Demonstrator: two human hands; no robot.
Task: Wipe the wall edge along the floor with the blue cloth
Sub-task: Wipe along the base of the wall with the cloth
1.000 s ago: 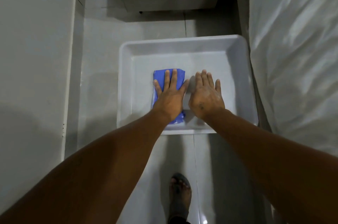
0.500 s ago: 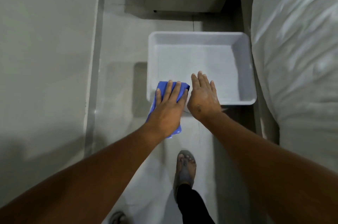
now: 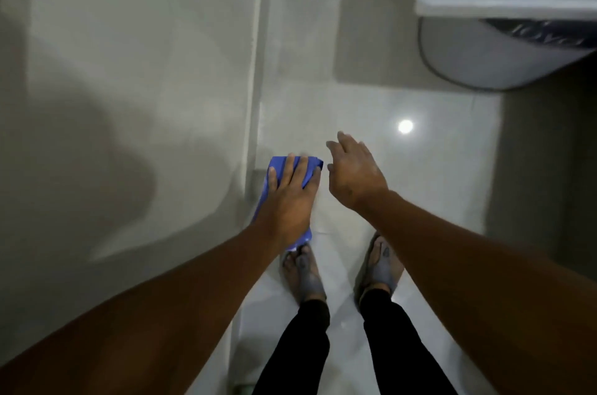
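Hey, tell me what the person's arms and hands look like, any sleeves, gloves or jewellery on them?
Both forearms are bare, with no sleeves in view. The left hand and right hand wear no gloves, and no rings, watch or bracelets show. The right hand carries a small dark mark on its back near the wrist. The picture is somewhat blurred, so finer detail cannot be made out.
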